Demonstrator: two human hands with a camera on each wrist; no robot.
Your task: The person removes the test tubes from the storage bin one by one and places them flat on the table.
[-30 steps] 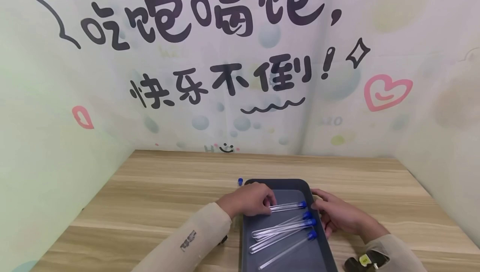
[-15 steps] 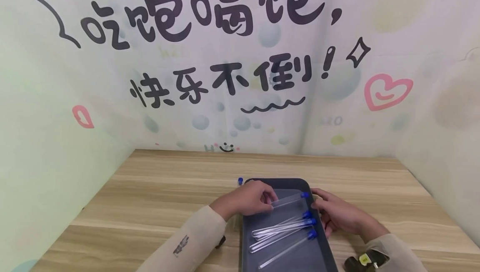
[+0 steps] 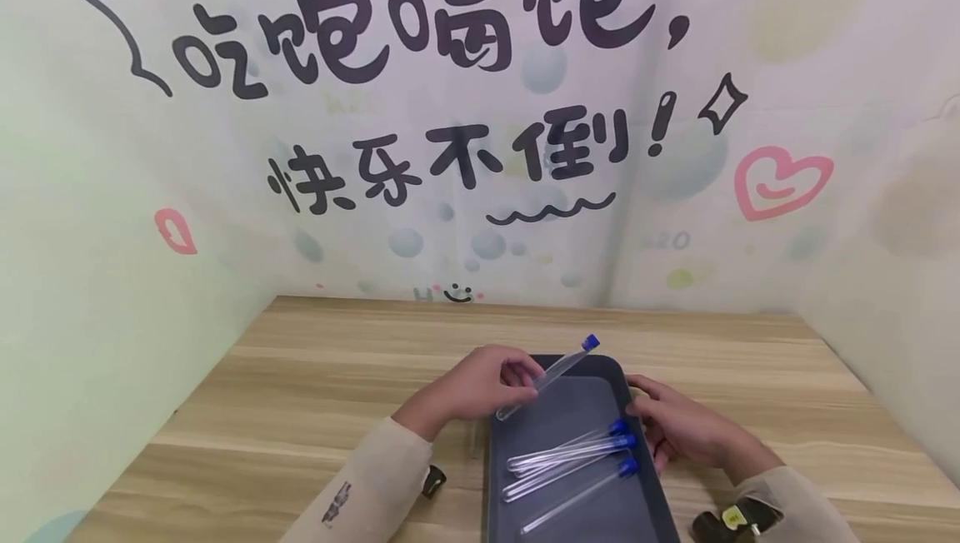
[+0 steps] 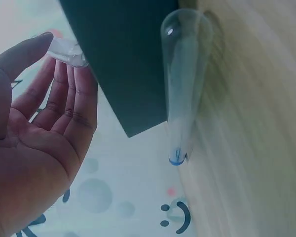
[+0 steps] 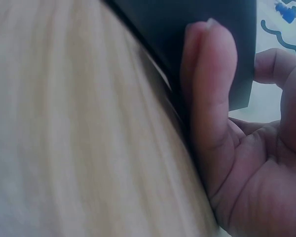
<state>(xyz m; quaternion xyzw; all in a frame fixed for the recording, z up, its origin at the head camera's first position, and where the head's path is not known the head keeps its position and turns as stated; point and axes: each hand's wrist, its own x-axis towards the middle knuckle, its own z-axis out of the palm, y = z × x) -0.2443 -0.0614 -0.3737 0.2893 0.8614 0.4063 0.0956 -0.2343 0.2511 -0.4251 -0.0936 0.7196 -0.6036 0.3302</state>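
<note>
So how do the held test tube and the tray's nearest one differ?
The held test tube is pinched by the left hand; the nearest test tube lies in the tray. The held test tube is partly covered; the nearest test tube shows whole. Both are clear, blue-capped.

The head view's lower edge cuts off the near end of the tray (image 3: 576, 408). The left hand (image 3: 480, 381) hides part of the tilted tube (image 3: 560, 370), and the yellow label (image 3: 732, 517) near the right sleeve (image 3: 806, 505) is unreadably small.
</note>
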